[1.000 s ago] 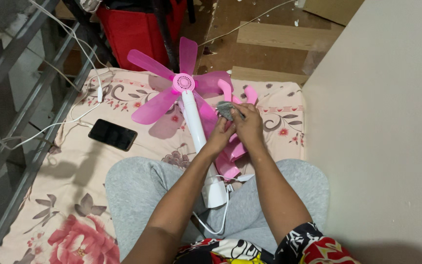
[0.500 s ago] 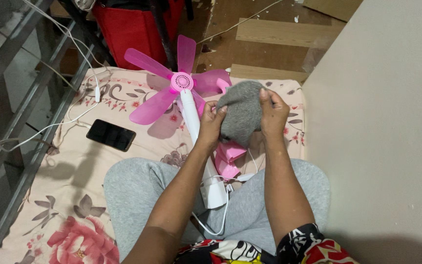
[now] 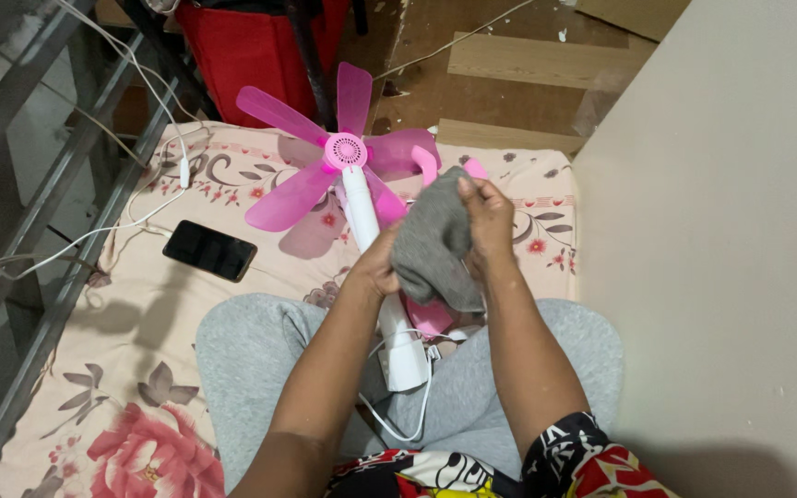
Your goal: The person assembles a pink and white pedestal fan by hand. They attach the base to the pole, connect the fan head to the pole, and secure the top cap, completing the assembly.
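A grey cloth point(image 3: 435, 242) hangs between my two hands above my lap. My right hand point(image 3: 485, 217) pinches its upper edge. My left hand point(image 3: 374, 268) grips its lower left side. Under them lies a pink fan point(image 3: 344, 153) with several translucent blades and a white stem point(image 3: 375, 258) that runs down to my grey-trousered legs. Pink plastic parts point(image 3: 431, 316) of the fan show below the cloth, partly hidden by it.
A black phone point(image 3: 209, 251) lies on the flowered mattress point(image 3: 122, 387) at the left, by white cables point(image 3: 131, 221). A metal railing point(image 3: 11, 231) runs down the left. A pale wall point(image 3: 731, 231) stands at the right. A red bag point(image 3: 251, 55) stands beyond the mattress.
The cloth was bunched in both hands on the pink parts, then spread wide and lifted. Now my hands have come closer together and lower, and the cloth hangs folded.
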